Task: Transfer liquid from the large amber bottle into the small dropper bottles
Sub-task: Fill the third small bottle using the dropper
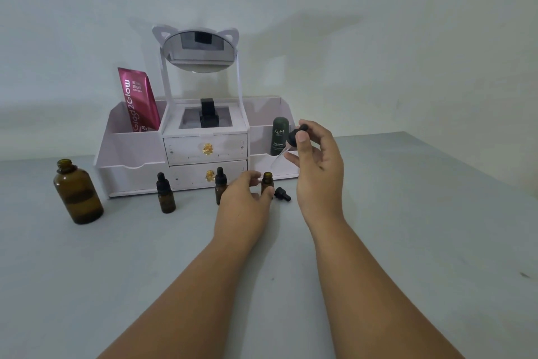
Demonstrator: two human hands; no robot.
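The large amber bottle (76, 192) stands uncapped at the left of the table, partly filled. Three small amber dropper bottles stand before the organizer: one capped (165, 194), one capped (220, 185) partly behind my left hand, one open (267, 181). My left hand (244, 198) grips the open small bottle between thumb and fingers. My right hand (316, 160) pinches a black dropper (294, 137) by its bulb, raised above and right of the open bottle, its glass tube slanting down-left. A loose black dropper cap (281, 193) lies on the table right of that bottle.
A white cosmetic organizer (131, 152) with two drawers and a cat-ear mirror (198, 50) stands against the wall. It holds a pink sachet (139, 99), a black bottle (209, 114) and a dark green Kahf bottle (279, 136). The grey table (145, 256) spreads out in front.
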